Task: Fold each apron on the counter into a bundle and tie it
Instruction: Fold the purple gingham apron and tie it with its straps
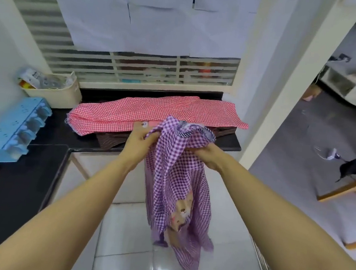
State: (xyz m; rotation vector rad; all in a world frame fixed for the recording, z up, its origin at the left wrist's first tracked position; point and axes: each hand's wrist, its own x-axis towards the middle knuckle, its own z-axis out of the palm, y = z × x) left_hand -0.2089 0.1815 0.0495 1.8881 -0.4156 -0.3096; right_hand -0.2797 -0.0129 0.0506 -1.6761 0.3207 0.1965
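Head view: left hand [141, 141] and right hand [208, 153] each grip the unfolded purple apron [179, 178]; red apron [153, 113] lies unfolded across the worktop [50, 128] far edge; none tied.

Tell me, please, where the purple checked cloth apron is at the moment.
Head view, centre: the purple checked cloth apron hangs before the black counter, its top gripped by the left hand and right hand, near the red checked apron.

I'm looking at a purple-and-white checked apron [175, 177] showing a tan bear patch [182, 212], a red-and-white checked apron [153, 113], a black counter [50, 128], a pale blue rack [16, 127].
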